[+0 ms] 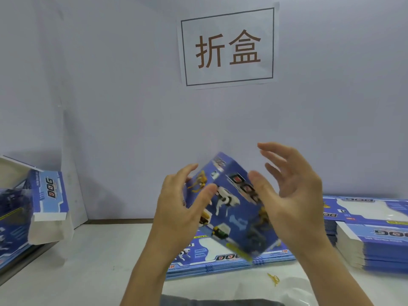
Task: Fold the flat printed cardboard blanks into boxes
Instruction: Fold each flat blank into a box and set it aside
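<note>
A blue printed box (pixel 229 206), already opened into a three-dimensional form, is held up in the air between the two hands, above the white surface (pixel 99 261). It is tilted, with one corner pointing up toward the wall, and its outline is a little blurred. Pictures of toy dogs and the word "DOG" can be seen on its faces.

The left hand (pixel 178 210) is placed against the left side of the box; its thumb and fingers (pixel 189 171) are curled around the edge, so the box is grasped by this hand. The right hand (pixel 293 199) is at the right side of the box: its thumb is pressed on the printed face, while the other fingers are spread and almost straight, away from the cardboard, so this hand is released.

Directly under the box, a stack of flat blanks (pixel 220 259) is lying on the surface. A second, thicker stack of blanks (pixel 375 246) is seen at the right edge. At the left, finished boxes (pixel 48 195) are leaning together near the wall. A small yellow rubber band (pixel 273 279) is lying on the surface in front of the middle stack. On the wall, a paper sign (pixel 228 46) with two large characters is fixed
</note>
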Available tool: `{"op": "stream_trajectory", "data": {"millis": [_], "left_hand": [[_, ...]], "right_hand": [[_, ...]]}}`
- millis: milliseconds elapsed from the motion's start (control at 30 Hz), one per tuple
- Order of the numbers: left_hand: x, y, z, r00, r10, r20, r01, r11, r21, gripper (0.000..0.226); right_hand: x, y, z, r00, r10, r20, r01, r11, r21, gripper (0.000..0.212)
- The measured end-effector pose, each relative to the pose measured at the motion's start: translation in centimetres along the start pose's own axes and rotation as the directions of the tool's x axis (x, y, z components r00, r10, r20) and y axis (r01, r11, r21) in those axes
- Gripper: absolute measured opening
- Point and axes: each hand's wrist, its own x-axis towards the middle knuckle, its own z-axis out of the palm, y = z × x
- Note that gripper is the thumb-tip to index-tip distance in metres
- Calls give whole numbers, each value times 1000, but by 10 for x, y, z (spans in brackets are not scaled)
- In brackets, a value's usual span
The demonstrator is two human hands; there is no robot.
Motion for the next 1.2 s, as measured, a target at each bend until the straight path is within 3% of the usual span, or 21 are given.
{"op": "stream_trajectory", "data": {"millis": [100, 167, 233, 333, 367, 400, 467, 533, 667, 767, 833, 900, 967, 1033, 1100, 1200], "left_hand": [[0, -14, 12, 974, -150, -168, 112, 970, -216, 42], [0, -24, 19, 921, -317, -227, 218, 901, -374, 39], [0, -32, 24, 850, -481, -215, 315, 790, -526, 33], [-2, -42, 30, 769, -607, -201, 384, 690, -614, 34], [-2, -43, 32, 760, -621, -190, 389, 669, -633, 38], [-3, -44, 35, 758, -629, -170, 394, 650, -649, 42], [-5, -44, 42, 776, -623, -101, 411, 620, -669, 44], [-8, -43, 50, 798, -603, -5, 458, 611, -646, 41], [-12, -40, 52, 768, -617, 174, 601, 600, -528, 44], [-10, -40, 42, 819, -573, 44, 529, 722, -446, 38], [-7, -38, 30, 873, -483, -61, 413, 801, -433, 34], [-5, -37, 20, 930, -359, -84, 297, 864, -407, 52], [-3, -34, 14, 961, -275, -26, 228, 844, -485, 57], [-3, -30, 10, 970, -240, 39, 221, 805, -550, 47], [-5, -26, 12, 967, -247, 55, 236, 803, -548, 43], [-11, -24, 27, 963, -265, 35, 249, 842, -478, 51]], "right_hand": [[-1, 5, 3, 985, -29, -169, 15, 997, -82, 25], [-1, 10, 1, 987, 18, -160, -44, 986, -159, 26], [-3, 16, 1, 980, 176, -98, -192, 962, -194, 30], [-10, 25, 6, 890, 449, -76, -454, 888, -70, 13], [-12, 27, 7, 844, 532, -74, -534, 845, -18, 19], [-14, 30, 9, 799, 599, -57, -599, 800, 15, 41], [-15, 34, 11, 744, 668, -9, -667, 744, 44, 92], [-17, 36, 11, 755, 656, 15, -652, 747, 129, 112], [-15, 46, 0, 803, 586, -110, -520, 779, 351, 104], [-13, 49, -12, 827, 555, -90, -518, 813, 265, 93], [-14, 52, -20, 848, 529, 38, -528, 834, 162, 94], [-15, 52, -26, 834, 499, 235, -526, 848, 67, 98], [-18, 54, -26, 776, 481, 408, -529, 849, 6, 97], [-21, 56, -23, 728, 469, 501, -544, 839, 4, 94], [-25, 58, -15, 754, 443, 485, -540, 838, 75, 86], [-30, 59, 1, 853, 409, 323, -489, 843, 223, 64]]}}
